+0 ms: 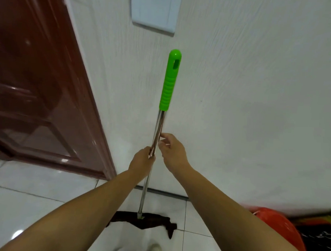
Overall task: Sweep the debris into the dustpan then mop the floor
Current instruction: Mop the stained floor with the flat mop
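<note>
The left hand (141, 160) grips the mop's steel pole (156, 132), fingers wrapped round it. Just above and beside it, the right hand (172, 150) touches the pole with loosely curled fingers. Far below both hands, the dark mop head (147, 220) rests on the tiled floor (35, 186); the green grip (170, 82) rises above them.

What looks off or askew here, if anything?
Little stands out. The mop stands near upright by the wall, left hand gripping the metal pole, right hand loosely touching it. The dark mop cloth lies crumpled, one corner trailing out toward the camera.
</note>
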### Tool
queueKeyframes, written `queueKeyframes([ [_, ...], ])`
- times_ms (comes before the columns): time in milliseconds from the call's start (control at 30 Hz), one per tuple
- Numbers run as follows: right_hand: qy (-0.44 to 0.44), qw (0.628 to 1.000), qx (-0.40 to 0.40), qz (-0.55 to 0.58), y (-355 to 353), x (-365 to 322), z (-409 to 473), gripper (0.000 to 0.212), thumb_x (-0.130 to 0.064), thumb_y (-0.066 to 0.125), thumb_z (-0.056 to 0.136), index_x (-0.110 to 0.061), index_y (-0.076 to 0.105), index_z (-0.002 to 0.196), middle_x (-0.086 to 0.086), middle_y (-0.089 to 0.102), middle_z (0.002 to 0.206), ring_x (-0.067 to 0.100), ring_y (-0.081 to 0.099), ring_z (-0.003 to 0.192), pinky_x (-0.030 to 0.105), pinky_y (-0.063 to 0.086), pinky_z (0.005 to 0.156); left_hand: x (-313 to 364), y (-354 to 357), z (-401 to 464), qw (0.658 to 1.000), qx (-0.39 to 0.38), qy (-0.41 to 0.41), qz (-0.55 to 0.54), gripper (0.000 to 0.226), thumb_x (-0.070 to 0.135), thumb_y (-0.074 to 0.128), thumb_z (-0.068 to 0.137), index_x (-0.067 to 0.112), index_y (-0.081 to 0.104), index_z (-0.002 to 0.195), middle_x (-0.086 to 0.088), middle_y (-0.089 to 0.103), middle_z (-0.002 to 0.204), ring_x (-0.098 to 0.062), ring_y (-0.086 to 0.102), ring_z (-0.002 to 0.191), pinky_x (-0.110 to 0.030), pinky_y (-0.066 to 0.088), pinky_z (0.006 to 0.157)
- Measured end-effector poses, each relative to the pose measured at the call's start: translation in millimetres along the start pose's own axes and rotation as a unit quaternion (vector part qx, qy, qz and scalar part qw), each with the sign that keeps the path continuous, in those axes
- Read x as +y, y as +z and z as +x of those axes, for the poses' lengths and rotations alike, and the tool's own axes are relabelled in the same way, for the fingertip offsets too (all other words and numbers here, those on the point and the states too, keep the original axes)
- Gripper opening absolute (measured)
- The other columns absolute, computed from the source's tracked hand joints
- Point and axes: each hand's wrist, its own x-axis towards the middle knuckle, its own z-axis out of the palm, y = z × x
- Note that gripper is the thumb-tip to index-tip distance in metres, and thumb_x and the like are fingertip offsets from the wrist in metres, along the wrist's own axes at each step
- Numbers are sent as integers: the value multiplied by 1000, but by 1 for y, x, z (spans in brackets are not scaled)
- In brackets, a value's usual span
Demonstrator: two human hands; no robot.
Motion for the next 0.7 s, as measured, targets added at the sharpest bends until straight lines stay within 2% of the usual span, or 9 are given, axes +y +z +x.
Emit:
queueKeyframes([
  [100, 7, 1000, -9, -10, 3, 1, -2, 41, -23, 49, 97, -22, 48, 138, -3, 58, 114, 9, 56, 96, 24, 48, 83, -3, -6, 3, 1000, -23, -2, -5, 34, 18, 51, 95, 13, 50, 128, -1, 60, 109, -12, 55, 91, -16, 40, 69],
  [167, 11, 1000, -4, -15, 6, 0, -4, 46, -23, 51, 96, -23, 43, 142, -2, 57, 120, 7, 54, 96, 20, 44, 80, -4, -8, 3, 999, -47, 14, 1, 47, 18, 53, 94, 18, 40, 140, -2, 55, 131, -16, 55, 111, -17, 39, 80],
  [233, 16, 1000, -1, -15, 8, -3, -4, 50, -23, 52, 96, -24, 39, 145, -1, 54, 123, 7, 53, 96, 17, 41, 76, -5, -10, 2, 997, -66, 36, 13, 56, 18, 54, 94, 19, 31, 146, -3, 45, 144, -20, 46, 128, -24, 38, 94],
  [367, 29, 999, 25, 8, 11, -6, -12, 54, -21, 54, 95, -23, 36, 146, -2, 53, 124, 9, 54, 98, 16, 43, 75, -5, -17, -2, 998, -53, 11, -15, 70, 19, 57, 93, 18, 18, 151, -7, 31, 153, -23, 35, 137, -37, 33, 111],
  [467, 58, 996, 51, 55, 12, 0, -24, 50, -18, 54, 95, -21, 39, 143, -2, 55, 119, 13, 57, 101, 29, 52, 86, -12, -27, -10, 999, -17, -2, -34, 71, 20, 60, 91, 20, 21, 150, -10, 32, 150, -23, 39, 133, -40, 36, 110],
  [533, 88, 991, 57, 81, 15, 10, -35, 46, -15, 53, 95, -19, 43, 140, -1, 57, 112, 15, 58, 101, 34, 52, 91, -18, -31, -20, 999, -5, 10, -43, 68, 19, 62, 90, 20, 27, 148, -9, 37, 145, -20, 44, 126, -31, 38, 104],
  [633, 134, 983, 63, 108, 23, 28, -53, 42, -13, 50, 96, -15, 47, 138, 4, 59, 107, 18, 59, 99, 35, 52, 92, -26, -27, -37, 998, -17, 44, -30, 59, 18, 62, 89, 20, 37, 143, -6, 46, 133, -10, 47, 109, -21, 37, 90],
  [700, 161, 977, 67, 123, 31, 42, -66, 40, -13, 50, 95, -15, 49, 135, 1, 61, 100, 13, 60, 89, 26, 55, 82, -34, -17, -47, 997, -54, 59, -12, 53, 19, 61, 90, 20, 41, 139, -3, 50, 127, -6, 45, 104, -20, 36, 87],
])
